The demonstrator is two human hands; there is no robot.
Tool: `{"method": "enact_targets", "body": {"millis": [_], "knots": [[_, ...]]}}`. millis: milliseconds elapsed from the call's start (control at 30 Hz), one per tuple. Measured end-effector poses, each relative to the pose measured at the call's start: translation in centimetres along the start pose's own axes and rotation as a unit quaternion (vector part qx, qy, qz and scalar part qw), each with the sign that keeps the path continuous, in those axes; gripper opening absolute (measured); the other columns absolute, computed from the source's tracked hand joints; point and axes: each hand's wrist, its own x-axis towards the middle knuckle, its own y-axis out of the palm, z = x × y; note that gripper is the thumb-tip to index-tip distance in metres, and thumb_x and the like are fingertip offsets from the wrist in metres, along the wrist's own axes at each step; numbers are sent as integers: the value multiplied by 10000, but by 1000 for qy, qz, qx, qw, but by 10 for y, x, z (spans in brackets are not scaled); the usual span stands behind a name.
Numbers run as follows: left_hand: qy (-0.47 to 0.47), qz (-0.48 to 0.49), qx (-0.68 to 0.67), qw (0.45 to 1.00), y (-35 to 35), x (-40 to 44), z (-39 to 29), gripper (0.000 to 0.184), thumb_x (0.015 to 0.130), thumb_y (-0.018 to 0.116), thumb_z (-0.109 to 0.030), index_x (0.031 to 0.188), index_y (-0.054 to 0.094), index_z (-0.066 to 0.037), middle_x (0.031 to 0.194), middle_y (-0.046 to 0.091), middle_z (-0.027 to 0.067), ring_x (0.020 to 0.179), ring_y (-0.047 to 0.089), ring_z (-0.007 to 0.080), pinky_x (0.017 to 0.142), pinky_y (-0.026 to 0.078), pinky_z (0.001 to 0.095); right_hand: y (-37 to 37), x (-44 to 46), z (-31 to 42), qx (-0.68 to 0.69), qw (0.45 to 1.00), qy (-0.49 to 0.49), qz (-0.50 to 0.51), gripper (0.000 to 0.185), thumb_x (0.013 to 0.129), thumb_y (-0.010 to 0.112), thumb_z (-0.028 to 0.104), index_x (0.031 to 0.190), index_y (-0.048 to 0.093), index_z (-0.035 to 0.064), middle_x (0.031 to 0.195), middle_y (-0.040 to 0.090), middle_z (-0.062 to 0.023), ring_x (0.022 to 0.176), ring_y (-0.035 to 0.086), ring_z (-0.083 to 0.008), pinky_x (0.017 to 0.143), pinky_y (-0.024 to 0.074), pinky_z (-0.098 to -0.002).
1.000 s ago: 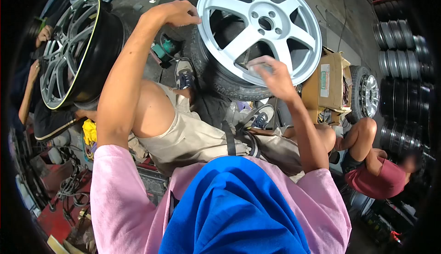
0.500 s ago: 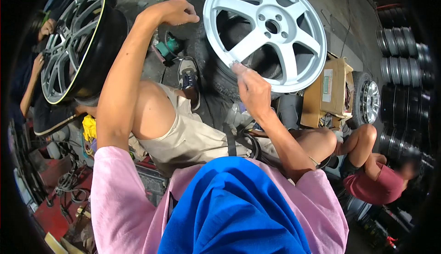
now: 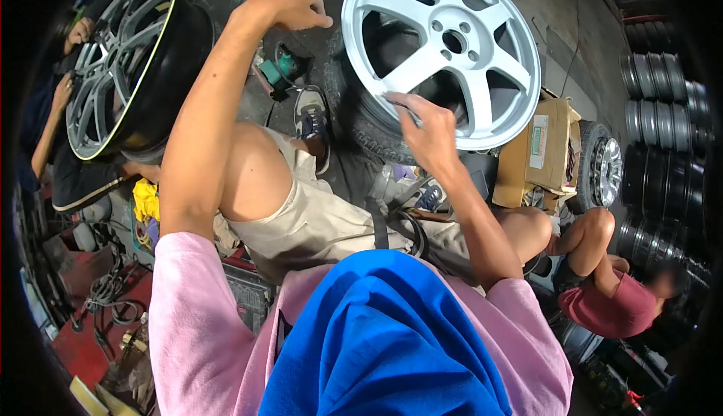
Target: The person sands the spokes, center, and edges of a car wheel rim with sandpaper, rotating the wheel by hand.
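Wheel (image 3: 459, 61): probably heavy, rigid, scratchable; hold rim (image 3: 352, 39) at 2 opposite sides. Left hand (image 3: 296, 9): curled beside rim; right hand (image 3: 431, 126): fingertips at rim. Cannot tell either grip.

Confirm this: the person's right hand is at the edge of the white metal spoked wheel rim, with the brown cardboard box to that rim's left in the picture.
The side is wrong: the brown cardboard box is to the right of the white metal spoked wheel rim, as the head view shows. The person's right hand is at the rim's edge, as stated.
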Motion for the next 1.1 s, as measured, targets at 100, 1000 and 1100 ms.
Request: {"method": "enact_targets", "body": {"millis": [100,1000,1100], "knots": [[7,0,6,1000,-7,1,-14,486,1007,666,-491,1265,764,-91,1147,779,182,1047,733,357,938,563,451,27,34,10,22,999,-15,-39,228,959,675,43,1154,792,65,1036,767,-228,946,765,-399,832,591,-420],[-22,19,-32,999,-11,-14,-23,458,996,665,-483,1285,765,-142,1220,770,165,1131,720,351,995,547,446,-4,20,-37,-196,962,-190,25,436,906,578,-62,1304,720,46,1348,704,-205,1313,654,-351,1140,524,-451],[-6,4,-21,1000,-3,-4,-11,455,998,661,-482,1286,762,-145,1210,769,171,1116,718,357,992,546,448,-12,26,-41,-185,958,-217,12,441,903,573,-72,1309,710,31,1326,720,-186,1289,669,-346,1130,529,-439]]}}
